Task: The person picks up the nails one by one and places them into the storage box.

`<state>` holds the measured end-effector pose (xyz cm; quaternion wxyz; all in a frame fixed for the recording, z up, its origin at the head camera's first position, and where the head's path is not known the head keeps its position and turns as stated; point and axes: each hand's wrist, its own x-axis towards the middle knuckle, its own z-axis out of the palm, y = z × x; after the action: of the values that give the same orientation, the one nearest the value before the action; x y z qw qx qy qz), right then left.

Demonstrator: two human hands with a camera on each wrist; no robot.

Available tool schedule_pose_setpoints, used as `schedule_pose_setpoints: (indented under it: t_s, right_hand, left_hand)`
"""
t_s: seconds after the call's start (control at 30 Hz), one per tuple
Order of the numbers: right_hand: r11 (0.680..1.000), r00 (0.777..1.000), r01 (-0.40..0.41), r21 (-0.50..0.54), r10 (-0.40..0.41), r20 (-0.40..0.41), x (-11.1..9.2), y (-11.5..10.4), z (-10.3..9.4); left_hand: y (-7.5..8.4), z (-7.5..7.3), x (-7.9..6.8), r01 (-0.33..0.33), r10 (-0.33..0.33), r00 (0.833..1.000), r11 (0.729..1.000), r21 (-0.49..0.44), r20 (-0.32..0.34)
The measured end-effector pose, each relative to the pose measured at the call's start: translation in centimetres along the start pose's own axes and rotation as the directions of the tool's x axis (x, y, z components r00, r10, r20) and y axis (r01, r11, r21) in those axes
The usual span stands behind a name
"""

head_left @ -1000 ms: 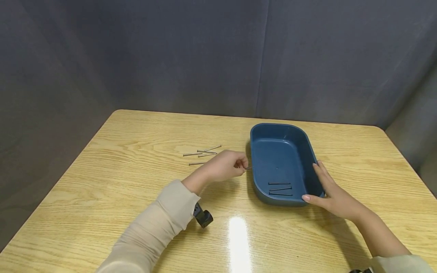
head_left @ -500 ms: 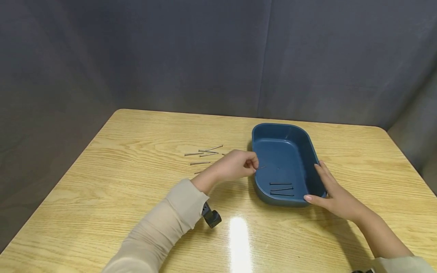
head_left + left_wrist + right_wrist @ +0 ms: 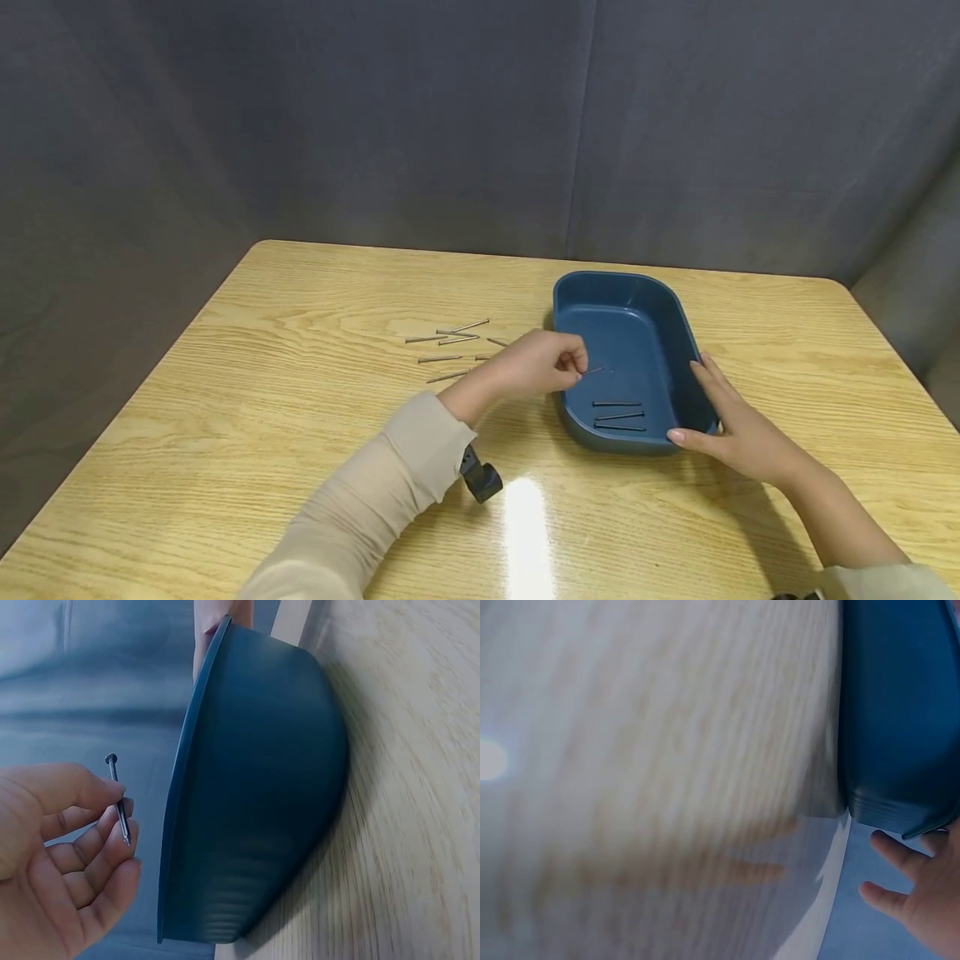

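My left hand (image 3: 540, 364) pinches a nail (image 3: 118, 799) between thumb and fingers, over the left side of a blue plastic bin (image 3: 558, 312). In the left wrist view the nail's flat head points up and its tip down, beside the bin's rim. Three dark nails (image 3: 618, 415) lie inside the bin at its near end. My right hand (image 3: 738, 433) rests against the bin's near right corner, thumb on the rim and fingers spread along the right side. Its straight, parted fingers (image 3: 900, 855) show in the right wrist view.
Several loose nails (image 3: 440, 359) lie on the wooden table (image 3: 315, 400) left of the bin, some partly hidden behind the left hand. A dark grey curtain (image 3: 450, 125) hangs beyond the table's far edge.
My left hand has carried the nail rightwards, from outside the bin's left rim to above its inside. More of the loose nails show behind it. The right hand stays on the bin.
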<state>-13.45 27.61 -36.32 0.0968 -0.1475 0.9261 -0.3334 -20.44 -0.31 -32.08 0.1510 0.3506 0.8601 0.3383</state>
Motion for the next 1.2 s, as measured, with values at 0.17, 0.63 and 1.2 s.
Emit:
schedule_pose_setpoints:
  t_s: [0.17,0.63,1.2]
  right_hand:
    - [1.000,1.000,-0.002,-0.004,0.002,-0.003,0.0,-0.1,-0.1]
    - [1.000,1.000,-0.010,0.014,0.010,0.013,0.0,-0.1,0.0]
    - [1.000,1.000,-0.012,0.018,0.011,0.013,0.0,0.0,0.1]
  left_hand:
    - [0.3,0.3,0.5,-0.021,0.021,1.000,1.000,0.011,0.006]
    - [1.1,1.4,1.9,-0.109,0.109,0.994,0.991,0.084,0.003]
    - [1.2,2.1,2.9,-0.102,0.100,0.995,0.987,0.125,0.023]
